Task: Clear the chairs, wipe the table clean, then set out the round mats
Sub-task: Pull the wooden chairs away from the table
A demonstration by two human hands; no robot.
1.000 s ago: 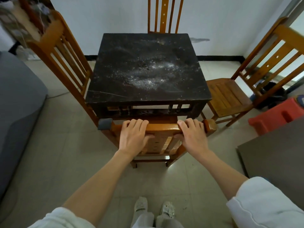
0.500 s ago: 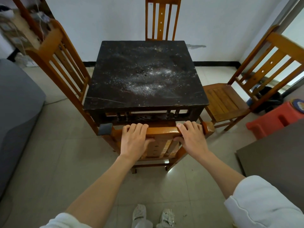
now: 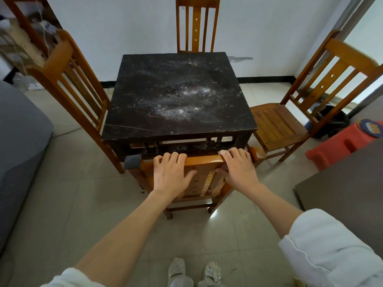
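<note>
Two hands (image 3: 205,175) gripping one of four chairs (image 3: 204,162), one dusty table (image 3: 178,96)

Square, dark tabletop (image 3: 178,96), scratched and scattered with pale crumbs or dust, thickest near the middle. Beneath, a light tiled floor (image 3: 68,204). Standing on the floor: four wooden chairs, one at each side of the tabletop; a red plastic stool (image 3: 339,145) at the right, with a round patterned item (image 3: 371,129) on top.
</note>
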